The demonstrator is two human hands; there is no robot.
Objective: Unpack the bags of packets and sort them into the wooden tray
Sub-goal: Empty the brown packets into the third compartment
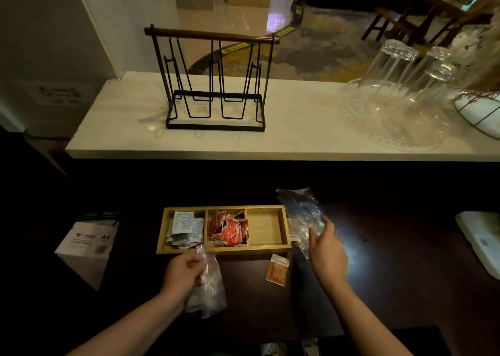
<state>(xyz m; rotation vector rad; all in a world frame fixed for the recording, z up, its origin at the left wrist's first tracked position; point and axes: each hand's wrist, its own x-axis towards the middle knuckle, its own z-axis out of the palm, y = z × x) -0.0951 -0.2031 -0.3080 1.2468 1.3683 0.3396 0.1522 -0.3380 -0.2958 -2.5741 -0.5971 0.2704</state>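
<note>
**Two compartments filled, third bag in hand**

My left hand [184, 271] is closed on a crumpled, clear, seemingly empty plastic bag [208, 288]. My right hand [326, 250] grips a second clear plastic bag [300, 212], still holding packets, just right of the three-compartment wooden tray [267, 248]. White packets [185, 228] fill the left bay, red packets [230, 228] the middle; the right bay is bare. An orange packet [278, 270] lies before the tray. Risk: upending the bag carelessly could spill packets past the rim or into the red bay.
</note>
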